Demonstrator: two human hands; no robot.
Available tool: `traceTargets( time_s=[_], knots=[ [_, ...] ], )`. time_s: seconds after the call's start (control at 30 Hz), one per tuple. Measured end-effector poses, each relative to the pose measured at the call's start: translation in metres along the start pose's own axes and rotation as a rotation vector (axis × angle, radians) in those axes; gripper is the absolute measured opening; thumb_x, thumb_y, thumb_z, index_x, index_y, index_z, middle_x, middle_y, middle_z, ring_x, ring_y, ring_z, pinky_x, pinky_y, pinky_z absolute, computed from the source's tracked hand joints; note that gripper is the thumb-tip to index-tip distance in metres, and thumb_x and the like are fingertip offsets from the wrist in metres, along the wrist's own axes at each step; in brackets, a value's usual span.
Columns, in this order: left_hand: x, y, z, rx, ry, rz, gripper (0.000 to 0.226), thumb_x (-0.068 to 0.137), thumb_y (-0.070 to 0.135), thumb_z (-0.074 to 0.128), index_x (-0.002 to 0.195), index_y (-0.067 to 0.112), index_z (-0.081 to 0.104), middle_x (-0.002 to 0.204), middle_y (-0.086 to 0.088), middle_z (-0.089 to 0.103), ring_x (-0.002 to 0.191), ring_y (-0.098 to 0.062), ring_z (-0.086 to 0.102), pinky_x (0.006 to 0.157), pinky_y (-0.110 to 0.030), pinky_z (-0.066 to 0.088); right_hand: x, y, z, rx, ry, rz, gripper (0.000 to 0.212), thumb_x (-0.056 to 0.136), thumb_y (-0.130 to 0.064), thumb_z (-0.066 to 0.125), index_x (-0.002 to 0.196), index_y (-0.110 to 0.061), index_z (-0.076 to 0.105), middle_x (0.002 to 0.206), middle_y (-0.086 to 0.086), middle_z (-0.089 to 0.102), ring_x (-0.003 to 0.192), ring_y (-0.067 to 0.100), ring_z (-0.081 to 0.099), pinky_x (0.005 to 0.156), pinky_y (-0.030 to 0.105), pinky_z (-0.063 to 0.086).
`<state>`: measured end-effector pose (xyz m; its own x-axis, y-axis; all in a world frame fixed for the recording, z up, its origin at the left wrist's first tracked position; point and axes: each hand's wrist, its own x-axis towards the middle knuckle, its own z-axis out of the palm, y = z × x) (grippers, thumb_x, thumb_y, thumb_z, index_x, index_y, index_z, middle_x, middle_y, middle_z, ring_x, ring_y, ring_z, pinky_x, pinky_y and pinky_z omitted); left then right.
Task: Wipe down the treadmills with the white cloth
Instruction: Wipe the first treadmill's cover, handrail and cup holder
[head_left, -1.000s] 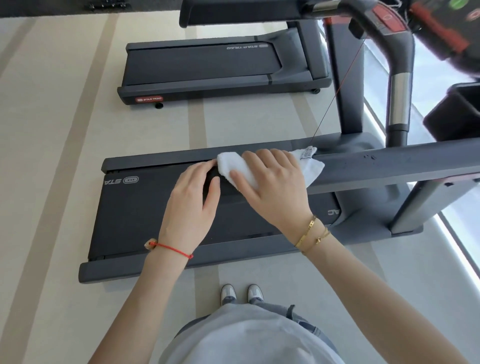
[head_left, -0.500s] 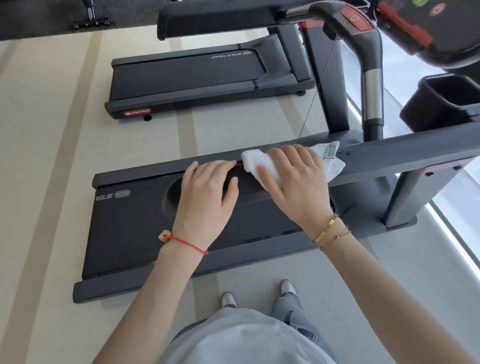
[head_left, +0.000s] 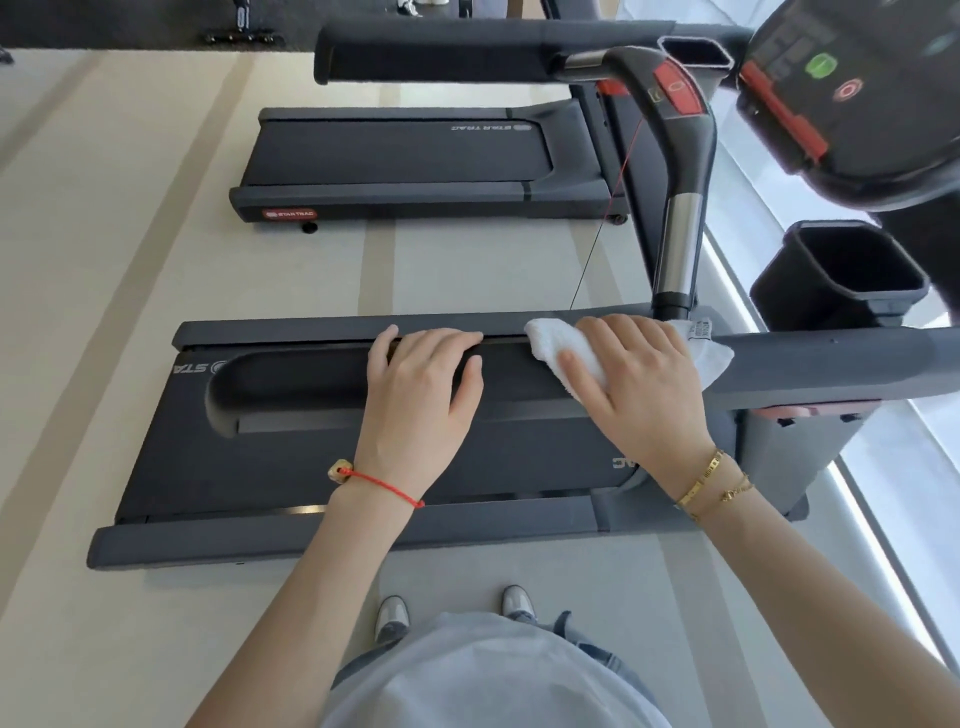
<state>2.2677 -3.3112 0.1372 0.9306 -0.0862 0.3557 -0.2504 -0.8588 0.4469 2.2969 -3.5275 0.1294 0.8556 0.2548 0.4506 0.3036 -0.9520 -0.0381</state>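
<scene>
Since 1.0 s ago, both hands have shifted along the near side handrail (head_left: 831, 364) toward its console end; the white cloth (head_left: 558, 345) has travelled with the right hand.

Right hand (head_left: 639, 384): lies flat over the cloth, fingers spread and fairly straight, pressing it onto the top of the handrail. No closed grip; cloth is held by downward pressure only. Cloth edges and its label stick out on both sides of the hand.

Left hand (head_left: 423, 395): fingers curl over the same handrail, just beside the cloth, not touching it. Appears to be a steadying grip on the rail.

Location: cloth sits on the handrail close to where the upright handle (head_left: 680, 208) meets it, above the far edge of the near treadmill (head_left: 311, 467) deck.

Progress (judgement): early. Only a stretch of this one handrail looks covered. Cannot tell from surface appearance which parts are already wiped. Probably left on this machine: remaining rail toward the console (head_left: 857, 93), the upright handle, console, cup holder (head_left: 841, 270), deck and side rails. Second treadmill (head_left: 405, 156), well apart across the floor, shows no sign of attention.
</scene>
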Motion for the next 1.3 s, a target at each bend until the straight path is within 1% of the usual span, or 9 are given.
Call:
traceTargets(
  time_s=[0.13,0.23,0.33,0.4,0.57,0.83,1.03,1.17,1.3],
  knots=[
    [0.004,0.016,0.014,0.029,0.035,-0.035,0.024,0.099,0.021,0.051,0.114,0.017,0.069,0.111,0.006,0.07,0.105,-0.016,0.063,0.117,-0.045,0.025,0.009,0.001,-0.004,-0.014,-0.055,0.028,0.042,0.099,-0.044,0.032,0.08,-0.015,0.055,0.069,0.002,0.052,0.068,0.026,0.047,0.07,0.036,0.037],
    [0.005,0.019,0.019,0.048,0.071,-0.061,0.022,0.099,0.022,0.052,0.111,0.017,0.07,0.107,0.007,0.071,0.102,-0.016,0.064,0.116,-0.043,0.027,0.03,-0.014,-0.002,-0.039,-0.241,-0.03,0.044,0.098,-0.045,0.025,0.074,-0.015,0.047,0.064,0.0,0.048,0.061,0.026,0.045,0.063,0.036,0.034],
    [0.004,0.018,0.021,0.042,0.096,-0.059,0.02,0.098,0.021,0.053,0.109,0.017,0.07,0.104,0.008,0.072,0.101,-0.015,0.064,0.114,-0.038,0.029,0.038,-0.007,-0.002,0.005,-0.319,-0.159,0.042,0.099,-0.044,0.024,0.08,-0.015,0.046,0.064,0.001,0.048,0.061,0.027,0.047,0.059,0.036,0.034],
    [0.006,0.017,0.021,0.036,0.106,-0.068,0.021,0.098,0.022,0.052,0.109,0.019,0.07,0.105,0.01,0.071,0.101,-0.013,0.063,0.114,-0.034,0.028,0.03,0.005,-0.007,0.052,-0.306,-0.185,0.045,0.099,-0.049,0.022,0.086,-0.016,0.05,0.07,0.002,0.052,0.068,0.027,0.05,0.067,0.038,0.04],
    [0.007,0.018,0.024,0.034,0.14,-0.091,0.019,0.098,0.023,0.053,0.106,0.021,0.071,0.103,0.012,0.071,0.1,-0.01,0.062,0.113,-0.028,0.026,0.008,0.039,-0.013,0.051,-0.271,-0.251,0.054,0.101,-0.052,0.02,0.129,-0.019,0.052,0.097,0.001,0.059,0.085,0.025,0.054,0.081,0.036,0.04],
    [0.007,0.019,0.025,0.056,0.14,-0.086,0.022,0.098,0.025,0.049,0.106,0.023,0.07,0.104,0.013,0.07,0.101,-0.012,0.061,0.111,-0.031,0.029,0.036,0.007,-0.007,-0.018,-0.332,-0.28,0.058,0.095,-0.055,0.004,0.099,-0.02,0.05,0.071,-0.002,0.048,0.066,0.024,0.052,0.06,0.032,0.03],
    [0.006,0.017,0.023,0.042,0.111,-0.084,0.023,0.099,0.026,0.049,0.108,0.023,0.07,0.107,0.014,0.07,0.104,-0.009,0.06,0.111,-0.031,0.029,0.017,0.034,-0.013,0.009,-0.357,-0.325,0.061,0.1,-0.055,0.007,0.135,-0.022,0.043,0.102,-0.001,0.057,0.086,0.023,0.052,0.081,0.035,0.042],
    [0.007,0.018,0.021,0.053,0.091,-0.081,0.022,0.099,0.024,0.051,0.11,0.019,0.07,0.108,0.009,0.071,0.105,-0.012,0.062,0.112,-0.034,0.031,0.016,0.033,-0.014,-0.027,-0.4,-0.352,0.06,0.102,-0.054,0.011,0.138,-0.017,0.042,0.112,0.003,0.056,0.092,0.026,0.053,0.083,0.039,0.042],
    [0.006,0.014,0.017,0.075,0.091,-0.095,0.022,0.099,0.021,0.053,0.11,0.011,0.069,0.109,0.001,0.071,0.106,-0.02,0.063,0.115,-0.034,0.03,0.022,0.025,-0.012,-0.034,-0.413,-0.375,0.062,0.101,-0.055,0.012,0.135,-0.015,0.044,0.109,0.004,0.058,0.087,0.026,0.054,0.078,0.038,0.043]
  ],
)
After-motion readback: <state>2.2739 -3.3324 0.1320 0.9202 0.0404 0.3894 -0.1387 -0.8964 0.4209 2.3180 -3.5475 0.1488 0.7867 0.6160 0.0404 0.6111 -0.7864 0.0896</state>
